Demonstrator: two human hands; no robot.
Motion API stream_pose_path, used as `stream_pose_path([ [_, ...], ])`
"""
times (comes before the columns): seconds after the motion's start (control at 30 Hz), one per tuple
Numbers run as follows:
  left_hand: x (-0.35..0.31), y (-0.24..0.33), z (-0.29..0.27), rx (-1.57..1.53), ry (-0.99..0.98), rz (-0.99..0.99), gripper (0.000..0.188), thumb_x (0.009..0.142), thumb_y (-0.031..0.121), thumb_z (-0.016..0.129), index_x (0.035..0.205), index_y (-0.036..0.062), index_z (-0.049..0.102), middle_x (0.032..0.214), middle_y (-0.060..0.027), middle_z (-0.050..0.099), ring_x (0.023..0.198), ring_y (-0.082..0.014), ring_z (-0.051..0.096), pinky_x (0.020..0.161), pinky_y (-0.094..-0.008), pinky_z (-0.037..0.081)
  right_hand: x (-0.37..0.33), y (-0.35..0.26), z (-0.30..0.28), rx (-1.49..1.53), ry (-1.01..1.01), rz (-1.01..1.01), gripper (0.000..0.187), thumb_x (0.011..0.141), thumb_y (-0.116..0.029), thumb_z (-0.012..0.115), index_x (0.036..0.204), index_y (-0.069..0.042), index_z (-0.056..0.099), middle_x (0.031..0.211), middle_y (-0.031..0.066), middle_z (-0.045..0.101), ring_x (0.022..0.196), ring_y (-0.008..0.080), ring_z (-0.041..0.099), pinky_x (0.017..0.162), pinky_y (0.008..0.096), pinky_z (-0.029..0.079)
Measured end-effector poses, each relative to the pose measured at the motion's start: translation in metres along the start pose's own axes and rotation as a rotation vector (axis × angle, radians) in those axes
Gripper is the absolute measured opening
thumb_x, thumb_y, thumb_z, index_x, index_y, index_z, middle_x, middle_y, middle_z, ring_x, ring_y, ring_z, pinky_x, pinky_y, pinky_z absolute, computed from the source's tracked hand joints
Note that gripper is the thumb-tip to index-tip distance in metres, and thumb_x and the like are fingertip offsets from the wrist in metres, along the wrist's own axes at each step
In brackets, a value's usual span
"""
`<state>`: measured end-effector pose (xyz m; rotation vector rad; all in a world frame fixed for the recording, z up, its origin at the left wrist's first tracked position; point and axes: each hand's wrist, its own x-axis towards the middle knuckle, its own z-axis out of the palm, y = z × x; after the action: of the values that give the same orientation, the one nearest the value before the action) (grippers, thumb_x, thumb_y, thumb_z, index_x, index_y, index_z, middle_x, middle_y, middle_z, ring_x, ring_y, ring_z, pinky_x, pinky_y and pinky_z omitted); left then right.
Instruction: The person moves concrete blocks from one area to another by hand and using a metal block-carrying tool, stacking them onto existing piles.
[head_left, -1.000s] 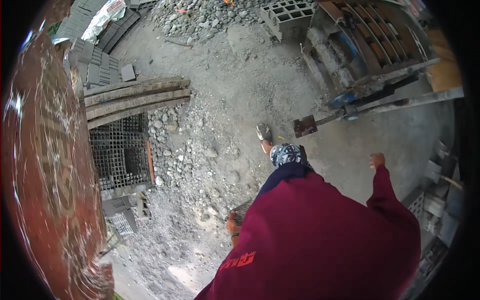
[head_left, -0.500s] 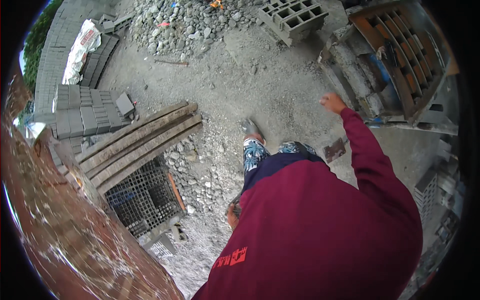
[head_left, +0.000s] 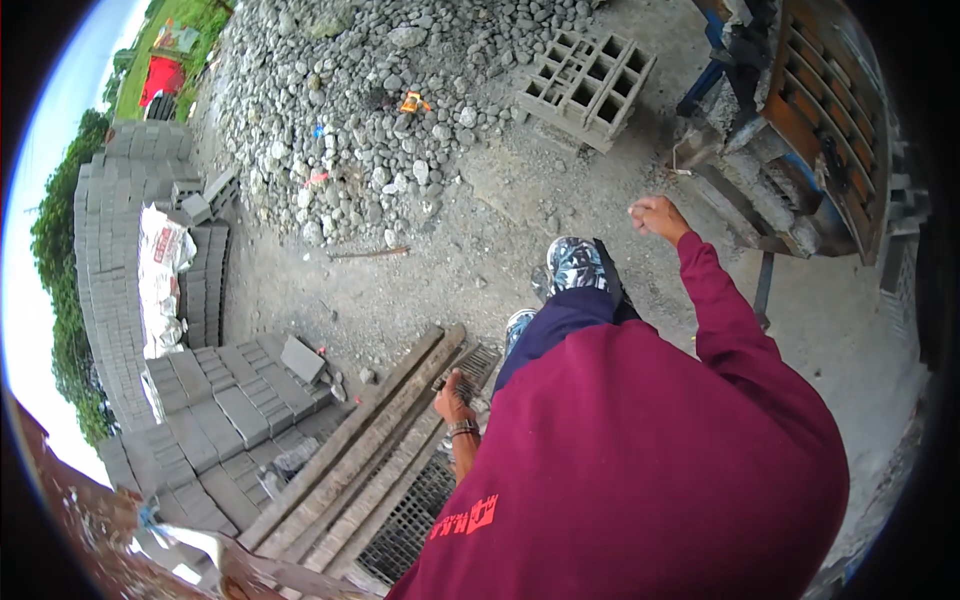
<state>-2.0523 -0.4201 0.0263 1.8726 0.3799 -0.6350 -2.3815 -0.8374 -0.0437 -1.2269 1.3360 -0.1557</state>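
Observation:
My left hand (head_left: 455,398), with a band at the wrist, is low at my left side. Its fingers are closed on a flat grey slotted piece (head_left: 478,366), whose exact kind I cannot make out. Beneath it lie long wooden beams (head_left: 365,445) next to a dark grid screen (head_left: 412,525). Out in front on the right, my right hand (head_left: 660,217) hangs in the air with curled fingers. Nothing shows in it. Nearest to that hand is a rusty metal block-mould machine (head_left: 800,150) with a slotted top.
A heap of stones (head_left: 350,120) spreads ahead. Hollow concrete blocks (head_left: 590,90) stand near it. Stacked grey blocks (head_left: 215,400) and a white sack (head_left: 162,270) line the left. A thin rod (head_left: 370,253) lies on the gravel. A rusty brown surface (head_left: 90,510) fills the lower left.
The view has shifted, bringing more of the stone heap and block stacks into sight. I have stepped forward, past the grid screen. My left hand still holds the slotted piece.

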Motion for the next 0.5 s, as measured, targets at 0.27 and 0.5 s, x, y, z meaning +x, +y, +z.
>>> stream_pose_path([
  [0.27, 0.122, 0.228, 0.170, 0.410, -0.452, 0.322, 0.023, 0.081, 0.022, 0.068, 0.089, 0.0013, 0.072, 0.087, -0.0081, 0.068, 0.072, -0.0157, 0.064, 0.064, -0.0320, 0.052, 0.074, -0.099, 0.112, 0.307, 0.057, -0.037, 0.029, 0.087, -0.023, 0.064, 0.104, 0.000, 0.069, 0.081, 0.0082, 0.068, 0.069, 0.0150, 0.063, 0.065, 0.0283, 0.051],
  [0.5, 0.148, 0.351, 0.345, 0.871, -1.012, 0.913, 0.027, 0.086, 0.024, 0.062, 0.093, -0.0012, 0.071, 0.082, -0.0105, 0.069, 0.071, -0.0161, 0.064, 0.066, -0.0300, 0.051, 0.223, -0.182, 0.177, 0.295, -0.074, -0.179, 0.049, 0.085, -0.043, 0.065, 0.115, -0.005, 0.068, 0.108, 0.0143, 0.069, 0.104, 0.0248, 0.064, 0.091, 0.0336, 0.047],
])
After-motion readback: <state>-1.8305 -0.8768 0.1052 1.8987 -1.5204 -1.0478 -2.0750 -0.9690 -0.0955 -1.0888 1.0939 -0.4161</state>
